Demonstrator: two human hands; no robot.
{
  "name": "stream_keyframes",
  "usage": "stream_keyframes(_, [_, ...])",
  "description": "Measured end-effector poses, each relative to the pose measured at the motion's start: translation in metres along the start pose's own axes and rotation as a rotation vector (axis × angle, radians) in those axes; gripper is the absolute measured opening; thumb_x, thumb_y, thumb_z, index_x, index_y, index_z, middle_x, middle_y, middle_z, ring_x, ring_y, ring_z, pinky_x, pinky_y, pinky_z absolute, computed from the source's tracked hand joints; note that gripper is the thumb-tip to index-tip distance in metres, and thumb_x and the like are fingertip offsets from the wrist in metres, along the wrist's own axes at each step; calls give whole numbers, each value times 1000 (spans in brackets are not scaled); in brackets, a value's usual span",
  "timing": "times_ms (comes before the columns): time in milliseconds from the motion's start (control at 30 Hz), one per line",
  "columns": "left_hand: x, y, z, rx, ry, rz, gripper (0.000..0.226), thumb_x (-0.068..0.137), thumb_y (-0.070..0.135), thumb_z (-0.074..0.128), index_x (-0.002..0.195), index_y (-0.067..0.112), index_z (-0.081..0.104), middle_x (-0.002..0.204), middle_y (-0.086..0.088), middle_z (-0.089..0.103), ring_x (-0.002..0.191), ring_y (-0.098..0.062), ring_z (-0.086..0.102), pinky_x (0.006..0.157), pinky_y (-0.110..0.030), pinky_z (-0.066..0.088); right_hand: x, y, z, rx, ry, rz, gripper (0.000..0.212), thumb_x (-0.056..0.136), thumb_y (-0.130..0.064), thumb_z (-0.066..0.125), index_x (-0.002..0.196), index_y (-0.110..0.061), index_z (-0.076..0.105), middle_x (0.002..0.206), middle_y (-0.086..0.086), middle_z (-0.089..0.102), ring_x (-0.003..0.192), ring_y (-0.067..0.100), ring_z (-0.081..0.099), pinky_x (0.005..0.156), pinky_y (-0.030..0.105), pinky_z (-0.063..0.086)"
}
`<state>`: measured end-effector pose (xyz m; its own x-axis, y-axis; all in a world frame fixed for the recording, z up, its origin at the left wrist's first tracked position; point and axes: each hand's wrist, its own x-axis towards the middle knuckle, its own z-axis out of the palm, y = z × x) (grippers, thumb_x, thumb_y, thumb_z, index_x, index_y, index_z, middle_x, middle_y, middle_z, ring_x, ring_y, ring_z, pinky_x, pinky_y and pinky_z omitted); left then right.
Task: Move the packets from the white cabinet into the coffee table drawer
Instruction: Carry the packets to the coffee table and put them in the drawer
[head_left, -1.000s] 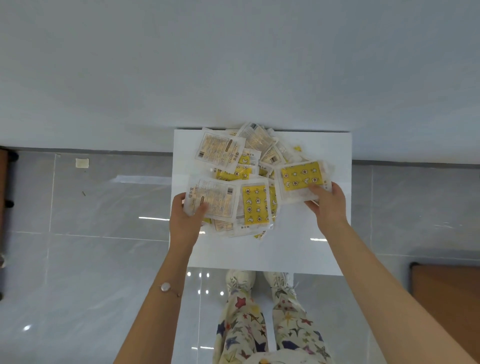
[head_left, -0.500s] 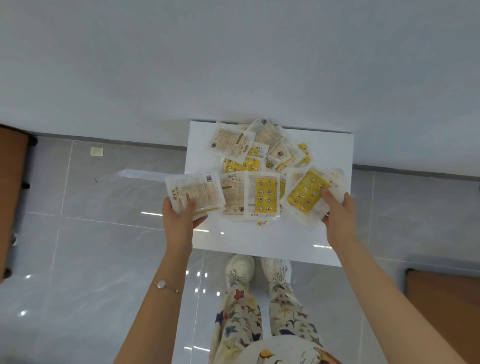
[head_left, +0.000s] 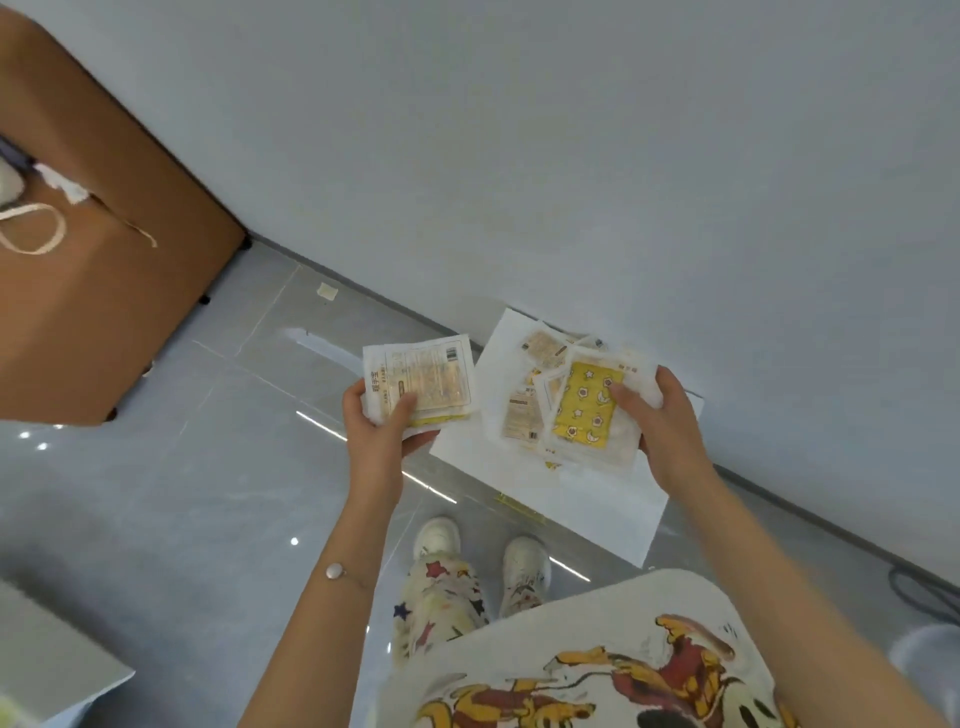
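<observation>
The left hand (head_left: 376, 436) pinches a white packet (head_left: 426, 382) just left of the cabinet (head_left: 613, 499); the right hand (head_left: 662, 421) clasps a yellow packet (head_left: 584, 410) over it.

The left hand (head_left: 379, 436) grips a small stack of packets (head_left: 421, 382), printed side up with the thumb on top, over the grey floor (head_left: 182, 493) just left of the white cabinet (head_left: 597, 499). The right hand (head_left: 665, 421) holds a yellow packet (head_left: 584, 405) with stars and moons atop a few others above the cabinet, where loose packets (head_left: 543, 345) lie near the wall. A brown table (head_left: 104, 291) stands upper left, and white shoes (head_left: 436, 538) show below.
</observation>
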<state>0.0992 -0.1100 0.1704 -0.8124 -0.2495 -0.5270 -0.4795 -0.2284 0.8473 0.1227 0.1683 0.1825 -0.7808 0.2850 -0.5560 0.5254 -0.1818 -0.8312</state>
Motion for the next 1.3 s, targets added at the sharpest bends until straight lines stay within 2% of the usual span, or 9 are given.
stream_keyframes(133, [-26,47,-60,-37,67,48,42,89,6,64,122,17,41,120,-7,60,98,-24,69,70,-39,60,-30,-37,68,-37,-122,-26,36,86,-22,70,118,-17,55,117,7,66,104,26,67,89,53,54])
stream_keyframes(267, [-28,87,-143,-85,168,112,40,89,6,64,120,17,41,116,-5,62,93,-22,70,66,-37,60,-53,-46,164,-77,-269,-46,29,87,-20,69,112,-18,56,112,7,68,101,27,68,86,49,56])
stream_keyframes(500, [-28,121,-286,-190,378,150,40,90,7,63,120,19,40,123,-6,58,101,-24,68,70,-39,60,-91,-42,322,-177,-446,-25,21,88,-16,66,105,-23,56,105,2,67,99,26,67,76,39,57])
stream_keyframes(667, [-38,136,-394,-281,502,151,40,90,7,63,119,22,41,123,-5,58,100,-23,68,69,-37,60,-128,-42,440,-221,-580,-36,25,88,-16,66,109,-25,56,107,2,68,94,22,69,79,41,57])
stream_keyframes(800, [-39,143,-451,-325,583,155,42,90,9,63,123,21,40,125,-7,58,100,-23,68,71,-37,60,-149,-40,517,-252,-667,-47,20,89,-13,64,103,-25,57,97,-1,70,86,20,70,79,43,57])
stream_keyframes(933, [-34,150,-498,-407,674,159,47,89,11,64,126,23,38,128,-8,57,100,-23,68,75,-41,60,-160,-38,589,-289,-750,-24,25,88,-13,65,111,-20,56,106,4,69,93,24,70,83,46,57])
stream_keyframes(1100, [-15,160,-541,-486,792,175,47,90,8,63,129,17,37,126,-8,58,97,-20,69,69,-35,61,-154,-36,674,-350,-849,-20,25,89,-13,64,111,-23,57,104,-1,70,93,21,70,81,42,57])
stream_keyframes(1200, [0,170,-565,-527,868,195,42,91,7,62,122,22,39,120,-4,60,96,-20,69,68,-34,61,-147,-34,725,-401,-923,-23,24,90,-13,64,109,-27,58,103,-2,70,91,18,70,76,38,59])
stream_keyframes(1300, [14,183,-588,-582,944,231,36,91,6,61,114,27,42,115,-1,60,96,-20,69,70,-36,61,-143,-35,779,-444,-1035,-11,26,89,-12,64,112,-23,57,107,1,70,95,22,69,79,41,58])
